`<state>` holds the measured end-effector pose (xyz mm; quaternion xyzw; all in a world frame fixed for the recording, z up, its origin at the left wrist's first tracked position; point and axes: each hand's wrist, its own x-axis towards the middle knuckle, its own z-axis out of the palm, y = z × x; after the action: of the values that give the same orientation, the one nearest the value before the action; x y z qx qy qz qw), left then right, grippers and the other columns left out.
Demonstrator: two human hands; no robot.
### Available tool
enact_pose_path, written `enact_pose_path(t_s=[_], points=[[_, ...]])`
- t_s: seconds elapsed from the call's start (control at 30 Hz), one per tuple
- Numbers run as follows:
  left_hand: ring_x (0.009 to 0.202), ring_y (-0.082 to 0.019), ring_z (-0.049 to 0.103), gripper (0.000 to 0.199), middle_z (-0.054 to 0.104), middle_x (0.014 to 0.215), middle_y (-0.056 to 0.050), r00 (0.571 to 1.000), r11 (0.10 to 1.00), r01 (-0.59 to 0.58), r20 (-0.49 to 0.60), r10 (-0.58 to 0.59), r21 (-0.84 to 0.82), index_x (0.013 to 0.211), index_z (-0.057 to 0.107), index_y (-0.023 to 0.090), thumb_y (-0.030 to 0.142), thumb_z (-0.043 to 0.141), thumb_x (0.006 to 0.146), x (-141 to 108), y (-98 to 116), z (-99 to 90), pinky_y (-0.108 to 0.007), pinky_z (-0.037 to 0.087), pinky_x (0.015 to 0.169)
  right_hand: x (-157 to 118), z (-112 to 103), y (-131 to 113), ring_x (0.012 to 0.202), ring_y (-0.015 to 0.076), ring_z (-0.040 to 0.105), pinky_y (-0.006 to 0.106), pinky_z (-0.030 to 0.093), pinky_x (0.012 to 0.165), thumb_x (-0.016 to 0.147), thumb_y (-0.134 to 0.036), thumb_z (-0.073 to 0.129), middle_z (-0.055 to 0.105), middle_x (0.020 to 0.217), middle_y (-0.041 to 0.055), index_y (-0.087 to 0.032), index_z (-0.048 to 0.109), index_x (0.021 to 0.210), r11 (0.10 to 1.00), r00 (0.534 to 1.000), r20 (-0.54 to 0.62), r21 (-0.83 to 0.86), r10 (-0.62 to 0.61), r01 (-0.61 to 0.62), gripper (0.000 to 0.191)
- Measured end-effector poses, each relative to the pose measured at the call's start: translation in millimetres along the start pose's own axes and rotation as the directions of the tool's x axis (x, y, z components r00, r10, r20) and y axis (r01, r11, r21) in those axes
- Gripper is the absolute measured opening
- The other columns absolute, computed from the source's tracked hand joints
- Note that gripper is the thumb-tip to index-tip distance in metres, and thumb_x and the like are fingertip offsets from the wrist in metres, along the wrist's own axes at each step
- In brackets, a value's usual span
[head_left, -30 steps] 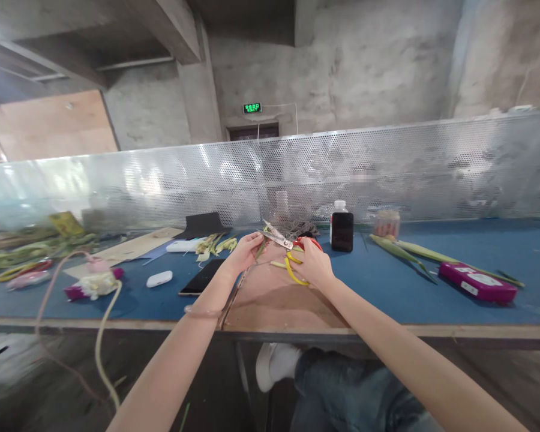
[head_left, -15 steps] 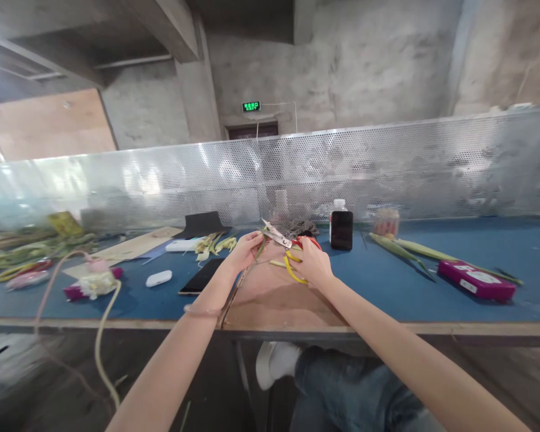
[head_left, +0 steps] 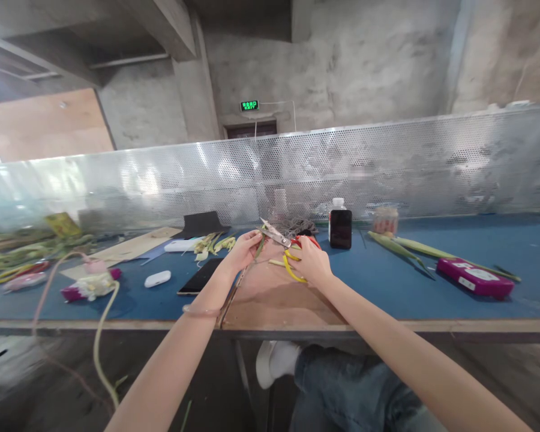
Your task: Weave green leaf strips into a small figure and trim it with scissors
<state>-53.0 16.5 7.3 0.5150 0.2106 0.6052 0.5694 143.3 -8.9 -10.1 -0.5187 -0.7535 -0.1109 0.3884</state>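
My left hand is closed, pinching a narrow green leaf strip that hangs below the fingertips. Round the handles of a pair of scissors wrap the fingers of my right hand; one handle loop is red and the other yellow. The blades point left and reach up to the leaf strip, just beside my left fingertips. They stand apart at the tip, one silver and one pale with glare. A pale cut stem shows by the yellow loop; whether my right hand also holds it, I cannot tell.
A brown board lies under my hands on the blue table. A dark tablet, a white case and wilted flowers are at left. A phone leans on a bottle; long leaves and a magenta box are at right.
The whole view has shifted very slightly. Both hands, the scissors and the leaf strip keep nearly the same positions relative to each other.
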Motion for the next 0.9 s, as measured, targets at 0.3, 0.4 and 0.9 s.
enact_pose_path(t_s=[0.3,0.4,0.9], points=[[0.052,-0.007,0.058,0.017,0.063,0.063,0.000,1.000,1.000,-0.012,-0.003,0.012,-0.006,0.070,0.059,0.011,0.017,0.072,0.060,0.6,-0.1,-0.5,-0.015,0.049,0.050,0.9,-0.9,-0.3,0.087,0.0227,0.059,0.027,0.038,0.058,0.072,-0.047,0.054,0.063,0.090,0.0052,-0.021,0.046,0.096,1.000,1.000,0.008,-0.022,-0.012,0.012,0.037],[0.051,-0.007,0.057,0.017,0.063,0.063,0.000,1.000,1.000,-0.017,-0.005,0.017,-0.004,0.070,0.058,0.012,0.017,0.072,0.061,1.4,-0.9,-1.7,-0.016,0.049,0.051,1.0,-1.4,-0.1,0.085,0.0226,0.059,0.027,0.038,0.057,0.072,-0.046,0.054,0.064,0.090,0.0051,-0.021,0.046,0.096,0.999,1.000,0.008,-0.030,-0.014,0.014,0.036],[0.052,-0.007,0.057,0.016,0.061,0.062,0.001,1.000,1.000,-0.024,-0.011,0.024,0.006,0.069,0.057,0.012,0.016,0.071,0.062,0.4,1.0,-0.6,-0.016,0.049,0.050,2.3,1.3,3.0,0.086,0.0231,0.059,0.027,0.038,0.058,0.072,-0.046,0.055,0.064,0.089,0.0067,-0.020,0.047,0.095,0.999,0.999,0.012,-0.037,-0.034,0.035,0.036]])
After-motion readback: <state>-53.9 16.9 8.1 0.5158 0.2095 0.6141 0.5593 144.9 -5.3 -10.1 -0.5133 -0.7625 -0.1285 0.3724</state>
